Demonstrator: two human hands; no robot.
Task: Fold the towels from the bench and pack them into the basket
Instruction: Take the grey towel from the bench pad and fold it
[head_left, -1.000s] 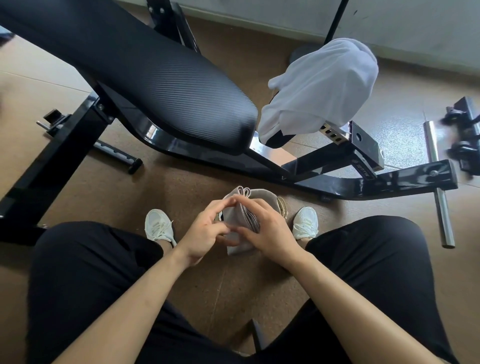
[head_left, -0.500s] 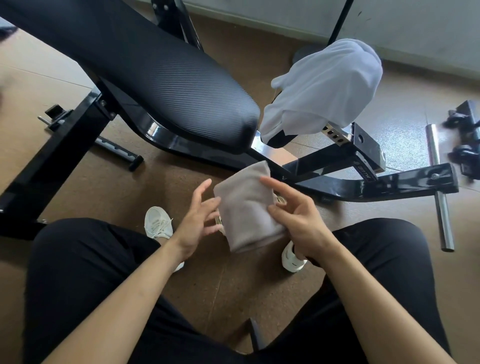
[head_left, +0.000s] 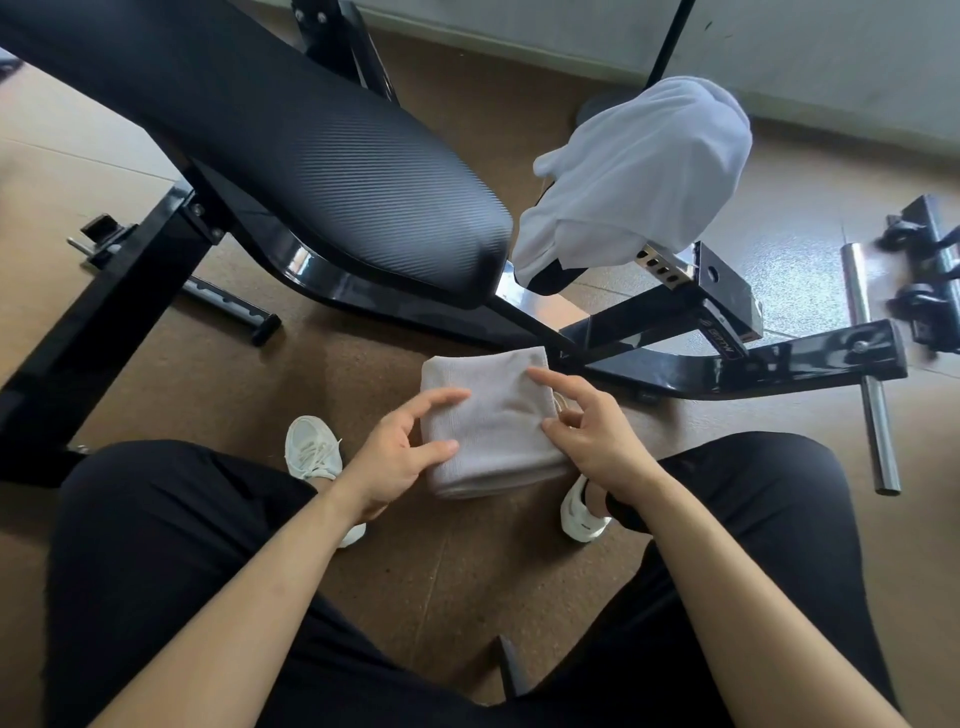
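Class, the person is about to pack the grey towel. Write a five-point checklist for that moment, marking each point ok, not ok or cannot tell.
1. The grey towel is folded into a flat block: ok.
2. The left hand holds its left edge, thumb on top: ok.
3. The right hand touches its right edge; firm grip: cannot tell.
4. The basket is in sight and reachable: cannot tell, none clearly visible.
5. All towels are off the bench: not ok, a white towel hangs there.
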